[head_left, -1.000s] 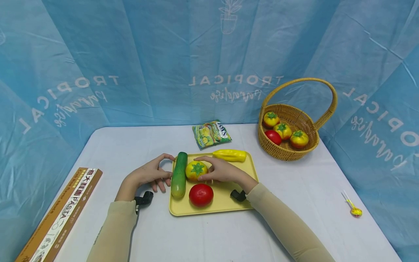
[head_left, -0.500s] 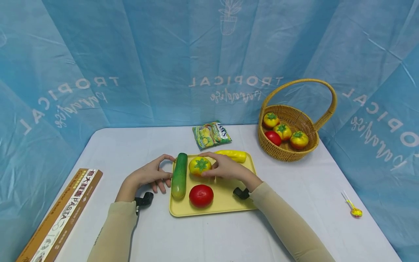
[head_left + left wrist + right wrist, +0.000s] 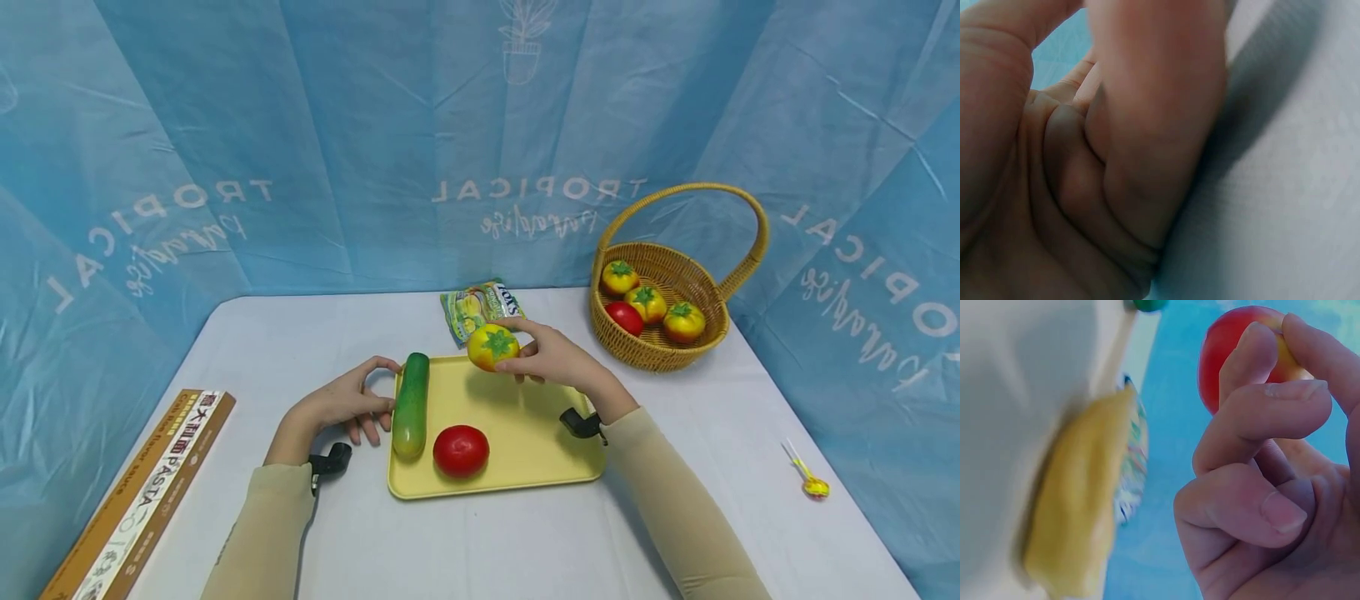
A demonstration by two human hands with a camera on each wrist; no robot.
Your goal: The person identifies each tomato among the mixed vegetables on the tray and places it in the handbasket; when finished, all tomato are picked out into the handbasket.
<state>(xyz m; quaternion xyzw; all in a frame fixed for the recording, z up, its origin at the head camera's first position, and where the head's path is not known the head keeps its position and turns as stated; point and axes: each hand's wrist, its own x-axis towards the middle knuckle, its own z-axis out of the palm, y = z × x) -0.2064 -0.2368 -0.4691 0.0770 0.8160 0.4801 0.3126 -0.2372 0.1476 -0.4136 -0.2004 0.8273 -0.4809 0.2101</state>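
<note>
In the head view my right hand (image 3: 551, 358) pinches a yellow-and-red tomato (image 3: 492, 347) with a green star-shaped top, held above the back of the yellow tray (image 3: 525, 450). The right wrist view shows its red underside between thumb and fingertips, the other fingers bent. My left hand (image 3: 345, 404) rests at the tray's left edge, fingertips right at the rim beside a green cucumber (image 3: 410, 407). A red tomato (image 3: 461, 451) lies on the tray's front part. A long yellow piece (image 3: 1079, 500) on the tray is hidden by my right hand in the head view.
Behind the tray lies a green snack bag (image 3: 472, 308). A wicker basket (image 3: 645, 354) with a tall handle, holding several tomatoes, stands at the back right. A lollipop (image 3: 813, 485) lies at the right and a long pasta box (image 3: 142, 492) at the left.
My right hand has lifted the yellow-and-red tomato off the tray and carried it right and toward the back. My left hand stays at the tray's left edge.
</note>
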